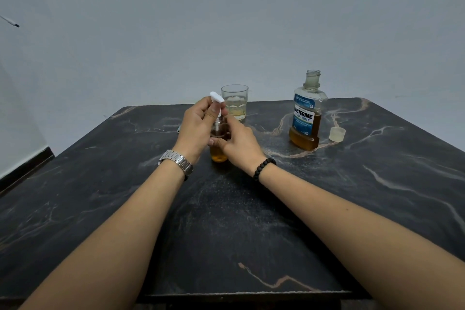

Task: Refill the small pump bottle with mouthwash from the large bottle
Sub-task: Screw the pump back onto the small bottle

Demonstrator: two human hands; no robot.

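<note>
- Spreading across the lower view, the dark marbled counter (251,221) carries everything, with a pale grey wall (226,20) rising behind its far edge.
- At about 1 o'clock from the hands, the large bottle (306,118) stands upright and uncapped on the counter, well apart from them; its blue label reads Listerine Cool Mint and amber mouthwash fills roughly its lower half.
- At 12 o'clock, just behind the hands, a clear glass (235,102) stands upright with a little pale yellow liquid in the bottom.
- The left hand (198,126), with a metal watch (177,162) on its wrist, has its grip closed around the white pump head (217,97), fingers curled over the stem at the bottle's top.
- The right hand (239,142), with a black bead bracelet (263,167) on its wrist, has its grip closed around the body of the small pump bottle (219,151), thumb and fingers wrapped about its middle.
- The small pump bottle stands upright on the counter near the centre, between the two hands; amber liquid shows in its lower part below the fingers.
- At 3 o'clock from the large bottle, just beside its base, the translucent cap (337,134) sits on the counter.
</note>
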